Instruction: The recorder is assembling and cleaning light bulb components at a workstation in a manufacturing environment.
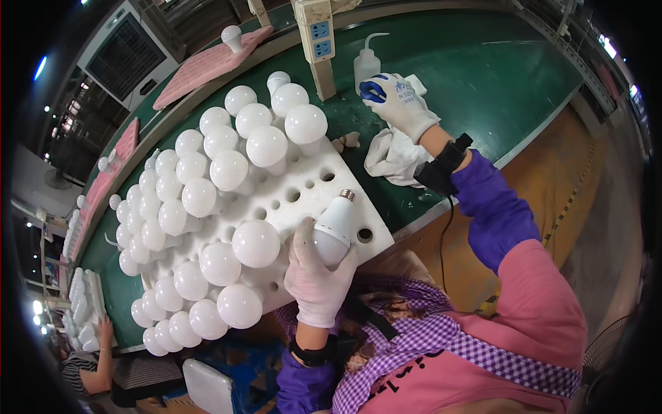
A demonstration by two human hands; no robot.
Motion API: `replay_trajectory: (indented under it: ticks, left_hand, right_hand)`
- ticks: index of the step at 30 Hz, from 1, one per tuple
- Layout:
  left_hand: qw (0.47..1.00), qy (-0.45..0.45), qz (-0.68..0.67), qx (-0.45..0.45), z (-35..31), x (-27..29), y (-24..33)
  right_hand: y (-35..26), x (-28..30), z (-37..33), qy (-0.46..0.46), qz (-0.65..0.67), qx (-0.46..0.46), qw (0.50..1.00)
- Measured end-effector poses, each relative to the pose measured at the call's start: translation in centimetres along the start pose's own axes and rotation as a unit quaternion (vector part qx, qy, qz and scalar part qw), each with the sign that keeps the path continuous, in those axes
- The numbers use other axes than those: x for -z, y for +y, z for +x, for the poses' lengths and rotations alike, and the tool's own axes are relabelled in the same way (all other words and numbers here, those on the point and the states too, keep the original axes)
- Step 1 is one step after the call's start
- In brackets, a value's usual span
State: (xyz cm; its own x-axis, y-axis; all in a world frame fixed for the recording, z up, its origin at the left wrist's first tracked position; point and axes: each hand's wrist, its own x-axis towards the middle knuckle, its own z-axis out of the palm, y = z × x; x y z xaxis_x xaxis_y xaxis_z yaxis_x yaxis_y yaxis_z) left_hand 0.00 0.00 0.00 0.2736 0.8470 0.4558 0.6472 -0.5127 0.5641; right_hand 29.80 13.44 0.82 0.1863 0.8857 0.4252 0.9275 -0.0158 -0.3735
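My left hand (318, 279), in a white glove, is wrapped round the white globe of a light bulb (335, 224). The bulb's metal screw base points up and away from me. Under it lies a white foam tray (376, 224) with round holes, and many white bulbs (256, 243) stand in it with globes up. Over the green table, my right hand (402, 103) has its blue-coated fingers curled closed; what they hold, if anything, is hidden. Just beyond it is a squeeze bottle (367, 67) with a bent spout. A crumpled white cloth (393, 159) lies below that hand.
A socket post (316, 48) rises from the green table (476, 76) behind the tray. Pink foam strips (200, 69) run along the far side, one bearing a bulb (232, 38). Another person's arm (105, 352) reaches to more bulbs at far left. A dark cable (445, 255) hangs from my right wrist.
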Motion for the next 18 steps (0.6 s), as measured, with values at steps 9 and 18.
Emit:
replay_trajectory:
  ticks: [9, 18]
  left_hand:
    - [0.999, 0.027, 0.014, -0.02, 0.1, 0.1, -0.1]
    - [0.999, 0.029, -0.011, -0.013, 0.0, 0.0, 0.0]
  right_hand:
    - [-2.0, -2.6, -0.3, -0.039, 0.041, 0.145, 0.988]
    - [-2.1, -3.1, -3.3, -0.178, 0.39, -0.047, 0.902]
